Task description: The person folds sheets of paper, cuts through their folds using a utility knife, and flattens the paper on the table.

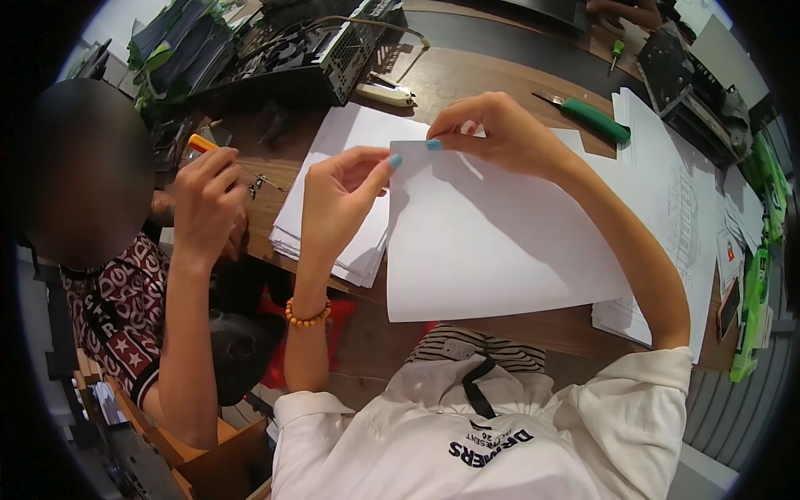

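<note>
A large white sheet of paper (492, 233) hangs over the table's front edge, its lower edge curving toward me. My right hand (500, 129) pinches its top edge between thumb and fingers. At the upper left corner, my left hand (337, 192) is closed with the thumb on the sheet's edge; the fingertips behind are partly hidden. Left of the sheet lies a stack of white paper (333, 150), partly under my left hand. To the right, beneath my right forearm, is another stack of papers (667, 200) with a printed drawing on it.
A green-handled knife (596, 119) and a white cutter (386, 94) lie toward the back. An opened computer case (333, 62) stands at the back left. Beside me on the left, a co-worker's hand (204, 196) holds an orange-handled screwdriver (202, 143). A phone (727, 310) rests near the right edge.
</note>
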The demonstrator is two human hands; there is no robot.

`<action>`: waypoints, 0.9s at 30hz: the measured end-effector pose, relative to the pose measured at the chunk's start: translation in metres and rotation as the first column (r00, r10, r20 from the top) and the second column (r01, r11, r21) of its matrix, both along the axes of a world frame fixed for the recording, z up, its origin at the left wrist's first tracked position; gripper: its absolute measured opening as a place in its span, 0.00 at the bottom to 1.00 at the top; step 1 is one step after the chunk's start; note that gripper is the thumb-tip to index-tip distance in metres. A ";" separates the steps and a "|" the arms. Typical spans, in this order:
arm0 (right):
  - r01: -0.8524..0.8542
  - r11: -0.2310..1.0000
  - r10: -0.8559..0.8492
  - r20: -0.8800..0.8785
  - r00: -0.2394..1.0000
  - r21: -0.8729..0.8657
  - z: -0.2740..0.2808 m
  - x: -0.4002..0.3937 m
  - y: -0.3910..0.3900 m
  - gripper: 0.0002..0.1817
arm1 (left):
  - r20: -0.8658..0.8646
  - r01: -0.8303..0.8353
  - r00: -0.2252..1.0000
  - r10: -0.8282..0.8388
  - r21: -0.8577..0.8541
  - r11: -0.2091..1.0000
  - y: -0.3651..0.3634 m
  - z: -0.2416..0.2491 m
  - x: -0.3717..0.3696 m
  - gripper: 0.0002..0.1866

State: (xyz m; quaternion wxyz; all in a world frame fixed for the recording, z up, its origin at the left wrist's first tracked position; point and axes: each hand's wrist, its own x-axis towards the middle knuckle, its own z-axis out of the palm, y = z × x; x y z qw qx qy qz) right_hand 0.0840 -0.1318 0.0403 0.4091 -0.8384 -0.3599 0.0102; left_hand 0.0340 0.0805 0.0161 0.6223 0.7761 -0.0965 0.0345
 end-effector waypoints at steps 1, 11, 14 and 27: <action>-0.011 1.000 0.011 -0.003 1.000 0.010 0.000 0.000 0.001 0.06 | 0.001 0.003 1.000 -0.003 -0.001 1.000 -0.001 0.004 0.001 0.10; 0.565 0.769 -0.181 0.745 0.642 -0.299 -0.006 -0.051 0.014 0.22 | -0.006 0.051 0.999 -0.052 0.375 0.926 -0.003 -0.012 0.025 0.11; 0.429 0.859 -0.220 0.555 0.803 -0.280 0.014 -0.126 0.007 0.32 | -0.007 0.038 0.999 -0.037 0.230 0.972 -0.001 -0.021 0.026 0.10; 0.323 0.836 -0.172 0.347 0.922 -0.444 -0.051 -0.154 -0.027 0.38 | -0.182 0.086 0.983 -0.039 0.259 0.962 0.009 -0.040 0.037 0.11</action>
